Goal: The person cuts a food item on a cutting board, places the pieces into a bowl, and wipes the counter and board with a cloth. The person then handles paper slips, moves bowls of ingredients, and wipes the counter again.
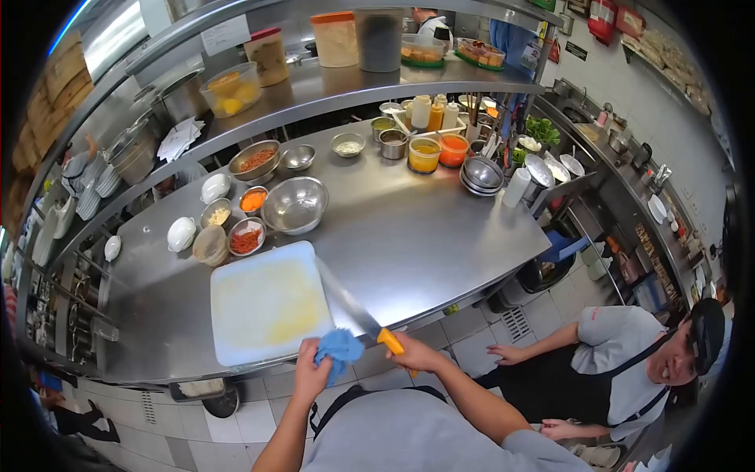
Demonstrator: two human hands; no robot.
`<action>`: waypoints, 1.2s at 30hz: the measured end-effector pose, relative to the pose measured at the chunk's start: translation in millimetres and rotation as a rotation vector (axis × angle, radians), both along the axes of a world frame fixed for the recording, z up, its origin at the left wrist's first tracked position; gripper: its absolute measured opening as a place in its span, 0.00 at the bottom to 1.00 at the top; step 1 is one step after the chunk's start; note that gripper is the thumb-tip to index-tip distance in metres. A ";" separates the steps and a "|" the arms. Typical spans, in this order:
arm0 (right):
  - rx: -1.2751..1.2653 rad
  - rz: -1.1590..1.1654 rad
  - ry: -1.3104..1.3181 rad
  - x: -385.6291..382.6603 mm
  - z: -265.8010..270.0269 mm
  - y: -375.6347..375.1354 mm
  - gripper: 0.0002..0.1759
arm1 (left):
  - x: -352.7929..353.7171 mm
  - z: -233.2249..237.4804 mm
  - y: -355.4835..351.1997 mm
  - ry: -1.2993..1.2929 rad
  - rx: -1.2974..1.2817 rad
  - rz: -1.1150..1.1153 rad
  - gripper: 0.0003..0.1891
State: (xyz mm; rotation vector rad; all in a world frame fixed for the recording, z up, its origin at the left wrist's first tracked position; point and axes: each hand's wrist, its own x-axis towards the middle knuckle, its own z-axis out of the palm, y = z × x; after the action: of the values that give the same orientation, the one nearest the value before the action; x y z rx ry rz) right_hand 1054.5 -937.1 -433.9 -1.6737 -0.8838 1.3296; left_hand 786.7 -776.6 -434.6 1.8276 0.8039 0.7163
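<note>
A crumpled blue cloth (340,352) is bunched in my left hand (312,368), just off the near right corner of the cutting board. My right hand (417,353) grips the yellow handle of a large knife (355,308). Its long blade points up and to the left, beside the board's right edge. The white cutting board (271,303) lies on the steel table and carries yellow stains. Behind it sit an empty steel mixing bowl (295,206), a bowl of red strips (246,237) and a bowl of orange pieces (252,201).
A co-worker (621,366) in a dark apron stands close on my right. Steel bowls (481,175), a squeeze bottle (517,187) and sauce containers (424,156) line the table's far right. Above the back edge runs a steel shelf (314,93) with tubs on it.
</note>
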 end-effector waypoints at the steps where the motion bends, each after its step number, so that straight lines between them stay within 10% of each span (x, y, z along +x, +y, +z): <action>1: -0.074 0.123 -0.051 6.2 24.8 -8.2 0.26 | 25.3 42.6 -10.8 -0.031 0.147 -0.065 0.20; 3: -0.146 0.246 -0.095 18.2 27.0 -16.0 0.25 | 69.1 90.8 -17.9 0.067 0.386 -0.230 0.22; 5: 0.398 0.393 -0.539 32.0 4.2 -17.9 0.25 | 96.3 102.7 -16.1 0.168 0.622 -0.398 0.24; 7: 0.074 0.460 -0.562 40.8 52.3 -15.2 0.23 | 117.7 87.5 -6.3 0.574 0.773 -0.664 0.27; 11: 0.386 0.458 -0.621 62.4 63.7 -16.3 0.20 | 153.2 67.5 16.6 0.563 0.841 -0.775 0.19; 16: 0.119 0.456 -0.654 67.7 95.7 -34.6 0.18 | 158.3 60.0 36.6 0.494 0.874 -0.845 0.18; 21: 0.121 0.420 -0.668 94.9 111.6 -89.8 0.29 | 78.6 50.7 143.8 0.663 0.901 -0.728 0.14; 26: -0.145 0.205 -0.402 138.1 138.1 -130.2 0.29 | -62.5 47.4 264.8 0.949 0.386 0.037 0.20; 33: -0.164 -0.254 -0.073 49.3 -2.2 -4.8 0.33 | -95.6 -66.0 232.2 0.559 0.683 0.453 0.35; 36: 0.100 -0.359 -0.082 2.6 -83.2 63.3 0.33 | -100.9 -66.1 238.3 0.591 0.342 0.479 0.30</action>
State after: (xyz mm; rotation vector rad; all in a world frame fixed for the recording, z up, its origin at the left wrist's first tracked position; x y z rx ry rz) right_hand 1057.0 -873.8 -517.1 -1.7212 -0.6458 0.9649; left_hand 685.8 -538.4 -500.7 2.2197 1.6261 0.6356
